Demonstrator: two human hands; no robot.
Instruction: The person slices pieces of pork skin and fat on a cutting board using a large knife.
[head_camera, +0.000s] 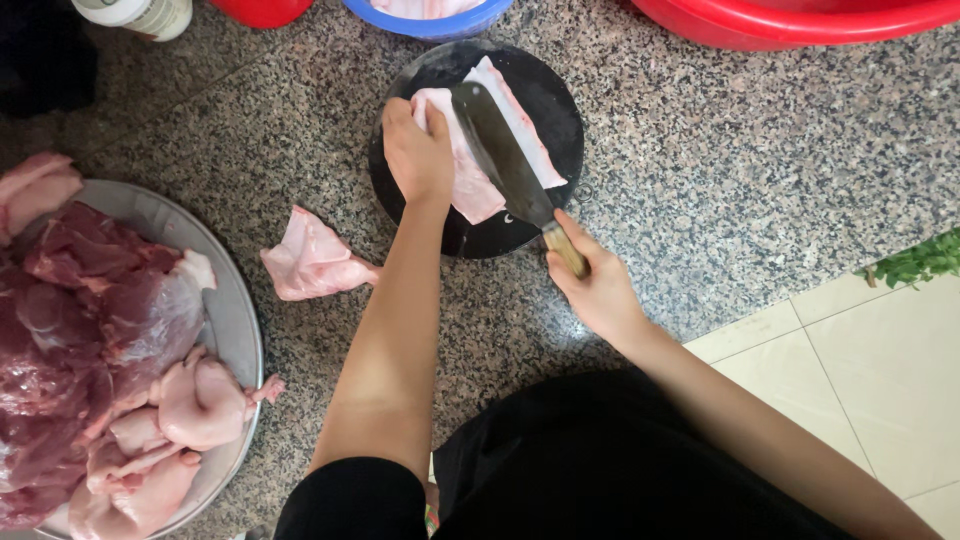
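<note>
Head view — only one cam.

Left hand (418, 150) pressed down on pale pink slab of raw meat w/ skin (480, 150), fingers curled over its left edge, pinning it flat on round black chopping board (560, 110). Right hand (597, 290) clenched round wooden handle of broad dark steel cleaver (505, 155); blade laid across slab, edge on or just above meat — can't tell which.

Step in hand, by the look: slicing slab, mid-cut or lining up. Next move prob. calls for firm downward press or draw along blade, w/ left fingertips kept tucked back, since blade sits just beside that hand.

Slab long axis: runs lower-left to upper-right across board, narrower end pointing up toward blue bowl rim (430, 25). Cleaver long axis: handle at lower right, tip pointing upper left — crosses slab at an angle.

Around: speckled grey granite surface (720, 170) under board; loose pink scrap of meat (312, 258) lying left of board, apart from it; round metal tray (235, 310) at far left heaped w/ dark red and pale cuts; red plastic basin (800, 25) top right; green leaves (915, 262) at right edge; cream floor tiles (860, 370) lower right.
</note>
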